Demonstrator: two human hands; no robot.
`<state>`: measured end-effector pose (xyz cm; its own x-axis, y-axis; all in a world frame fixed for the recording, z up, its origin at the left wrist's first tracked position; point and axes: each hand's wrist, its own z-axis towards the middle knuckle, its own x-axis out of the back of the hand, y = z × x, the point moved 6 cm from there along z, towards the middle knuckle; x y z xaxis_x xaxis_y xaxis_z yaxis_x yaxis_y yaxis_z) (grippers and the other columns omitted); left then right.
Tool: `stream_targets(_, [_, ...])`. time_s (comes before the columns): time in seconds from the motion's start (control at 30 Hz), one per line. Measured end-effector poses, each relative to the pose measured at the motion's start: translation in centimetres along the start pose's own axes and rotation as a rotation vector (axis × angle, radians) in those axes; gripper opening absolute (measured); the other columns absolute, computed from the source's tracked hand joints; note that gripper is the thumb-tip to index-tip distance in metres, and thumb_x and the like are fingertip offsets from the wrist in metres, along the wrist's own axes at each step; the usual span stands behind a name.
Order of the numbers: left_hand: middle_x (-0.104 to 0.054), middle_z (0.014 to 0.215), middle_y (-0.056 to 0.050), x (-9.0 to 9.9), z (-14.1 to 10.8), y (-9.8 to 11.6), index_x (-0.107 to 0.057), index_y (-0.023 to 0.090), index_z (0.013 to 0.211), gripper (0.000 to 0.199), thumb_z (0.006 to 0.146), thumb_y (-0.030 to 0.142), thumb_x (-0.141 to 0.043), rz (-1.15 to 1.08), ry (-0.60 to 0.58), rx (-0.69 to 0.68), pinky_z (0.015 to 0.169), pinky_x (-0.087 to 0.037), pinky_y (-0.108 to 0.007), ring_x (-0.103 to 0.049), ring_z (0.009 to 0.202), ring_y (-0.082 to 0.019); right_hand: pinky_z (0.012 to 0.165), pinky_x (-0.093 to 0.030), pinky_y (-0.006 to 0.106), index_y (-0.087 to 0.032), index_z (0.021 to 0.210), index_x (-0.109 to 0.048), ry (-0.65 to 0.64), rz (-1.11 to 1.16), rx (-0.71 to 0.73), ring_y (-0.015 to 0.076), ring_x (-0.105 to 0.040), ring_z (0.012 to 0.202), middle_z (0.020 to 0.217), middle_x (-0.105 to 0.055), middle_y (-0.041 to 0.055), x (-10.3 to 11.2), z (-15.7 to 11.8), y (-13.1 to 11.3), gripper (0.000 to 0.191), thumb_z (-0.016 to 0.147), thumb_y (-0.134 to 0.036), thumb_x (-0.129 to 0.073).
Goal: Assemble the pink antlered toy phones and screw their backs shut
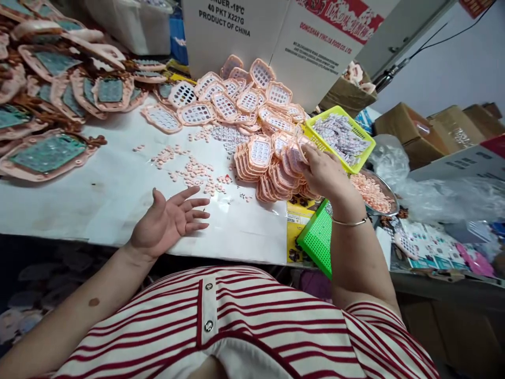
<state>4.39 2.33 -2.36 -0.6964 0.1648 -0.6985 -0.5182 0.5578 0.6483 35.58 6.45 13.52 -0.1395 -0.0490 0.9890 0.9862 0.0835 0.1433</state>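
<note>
In the head view, the right hand (325,173) reaches over the stacked pink panels (260,152), right of the worktop's (244,231) middle. Its fingers curl at the upper panels; whether they pinch one cannot be told. The left hand (163,221) is empty, palm up and fingers spread, near the front edge. Small pink pieces (195,171) lie scattered beyond it; loose panels (197,113) heap toward the back edge, before a carton (236,42). A yellow basket (365,158) stands just beside the right hand, toward the right end. The step in hand seems to be handling stacked panels; moving one calls for a light edge hold, leaving its leaning neighbours undisturbed.
</note>
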Motion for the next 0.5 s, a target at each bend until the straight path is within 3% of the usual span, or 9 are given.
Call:
stream_targets(0.17, [-0.069,0.117,-0.012,0.5,0.1,1.3,-0.065,0.022,0.125,0.082,0.07,0.082,-0.062,0.054,-0.001,-0.03,0.078,-0.062,-0.042,-0.07,0.092,-0.025,0.102,-0.047,0.058,-0.017,0.129,-0.059,-0.18,-0.02,0.106,0.0347,-0.063,0.121,0.136,-0.064,0.0172,-0.9,0.6,-0.1,0.051,0.1,-0.052,-0.036])
stream_targets(0.27, [-0.067,0.121,-0.013,1.2,2.2,4.9,-0.061,0.023,0.128,0.073,0.079,0.077,-0.057,0.243,0.024,-0.149,0.083,-0.06,-0.043,-0.068,0.098,-0.026,0.105,-0.046,0.06,-0.014,0.139,-0.053,-0.041,-0.03,0.098,0.0387,-0.057,0.131,0.146,-0.056,0.0205,0.6,0.7,-0.3,0.061,0.1,-0.057,-0.035])
stream_targets(0.37, [-0.064,0.129,-0.014,2.8,6.6,10.8,-0.057,0.019,0.135,0.063,0.081,0.049,-0.068,0.803,0.203,-0.363,0.096,-0.053,-0.046,-0.065,0.109,-0.027,0.107,-0.046,0.058,-0.011,0.141,-0.052,0.138,0.024,0.173,0.0384,-0.055,0.133,0.145,-0.056,0.0222,2.2,0.1,-2.8,0.062,0.1,-0.055,-0.038])
stream_targets(0.43, [-0.062,0.133,-0.017,3.7,10.4,14.5,-0.06,0.012,0.132,0.054,0.082,0.033,-0.064,1.306,0.341,-0.483,0.105,-0.046,-0.047,-0.06,0.12,-0.031,0.107,-0.048,0.054,-0.011,0.138,-0.055,0.158,0.118,0.322,0.0341,-0.058,0.13,0.141,-0.06,0.0207,2.3,-0.6,-6.1,0.058,0.1,-0.052,-0.042])
stream_targets(0.5, [-0.059,0.138,-0.019,4.4,14.3,16.7,-0.062,0.011,0.132,0.05,0.082,0.017,-0.055,1.701,0.373,-0.468,0.11,-0.04,-0.048,-0.053,0.13,-0.034,0.105,-0.05,0.054,-0.013,0.134,-0.059,0.13,0.182,0.446,0.0329,-0.061,0.126,0.138,-0.063,0.0193,1.4,-1.1,-9.5,0.053,0.1,-0.05,-0.043])
